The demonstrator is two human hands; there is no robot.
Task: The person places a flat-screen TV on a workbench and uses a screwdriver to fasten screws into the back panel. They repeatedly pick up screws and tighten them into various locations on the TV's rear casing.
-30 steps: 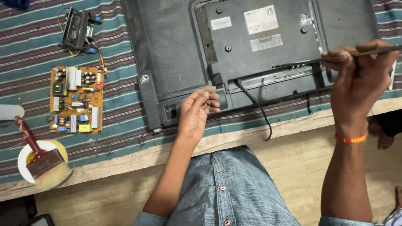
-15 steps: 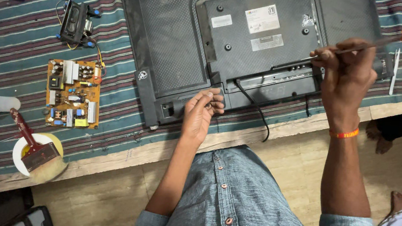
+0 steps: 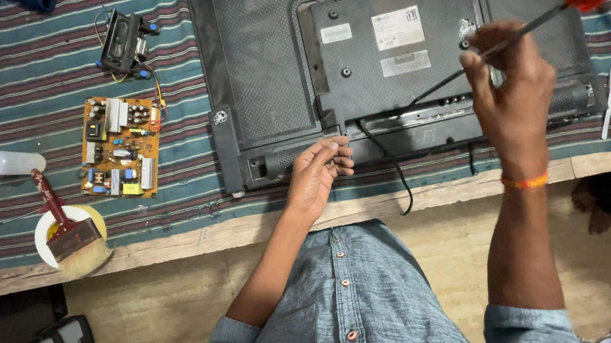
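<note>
Striped cloth in teal, maroon and white covers the counter (image 3: 470, 192), whose pale wooden edge runs along the near side. On it lies a flat television (image 3: 377, 65), face down, its dark grey plastic back toward the camera: a dotted outer shell, a raised middle panel with pale stickers and several screw holes, and a row of sockets along the lower edge. A black cable (image 3: 396, 175) leaves that edge and hangs over the counter's rim.

The right hand (image 3: 514, 95) has its grip closed around a long thin screwdriver (image 3: 512, 38) with a red handle; the handle is cut off at the top of the view, and the tip seems to meet the panel near the sockets, though it is hard to tell exactly where. The left hand (image 3: 318, 174) rests at the television's lower edge, fingertips pinched together; whether they hold anything is too small to make out.

Left of the television lie an orange circuit board (image 3: 120, 147), a small black speaker (image 3: 122, 43), a white squeeze bottle (image 3: 7, 162) and a brush (image 3: 69, 226) on a round lid.
</note>
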